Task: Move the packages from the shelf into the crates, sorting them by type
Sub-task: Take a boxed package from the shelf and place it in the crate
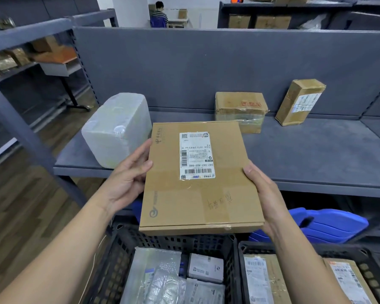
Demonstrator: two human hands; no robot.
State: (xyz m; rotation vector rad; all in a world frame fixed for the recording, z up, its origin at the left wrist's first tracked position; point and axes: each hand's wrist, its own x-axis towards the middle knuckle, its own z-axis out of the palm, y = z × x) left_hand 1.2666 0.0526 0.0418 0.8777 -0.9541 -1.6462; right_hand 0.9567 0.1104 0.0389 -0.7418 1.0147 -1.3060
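Spanning the view behind the flat cardboard box (198,194), the grey shelf (316,154) bears three packages not yet moved. Below the box stand two black slatted crates. The left crate (123,249), under its near-left corner, holds plastic mailer bags and a small white carton. The right crate (360,253), under its near-right corner, holds cardboard boxes, two of them in view.

The box itself is held in the air, label up, over the shelf's front edge and the far rims of both crates. Left of it, just beside its far corner, sits a white block-shaped parcel (116,130) wrapped in clear film. Beyond its far edge is a squat taped brown carton (239,110). Further right of that, a slim brown carton (299,102) leans on the shelf's back panel.

The left hand (127,178) grips the box's left edge, thumb on top and fingers underneath. The right hand (263,189) grips the right edge the same way.

The likeliest error is a sorting one. The box hangs nearly centred over the divide, so lowering it straight down could land it on the two rims or among the mailers. It belongs, I judge, with the cartons on the right. The grip is only at the edges, so a tilt could let it slide.

Count: two crates, two hands, one box in hand, three packages on the shelf.
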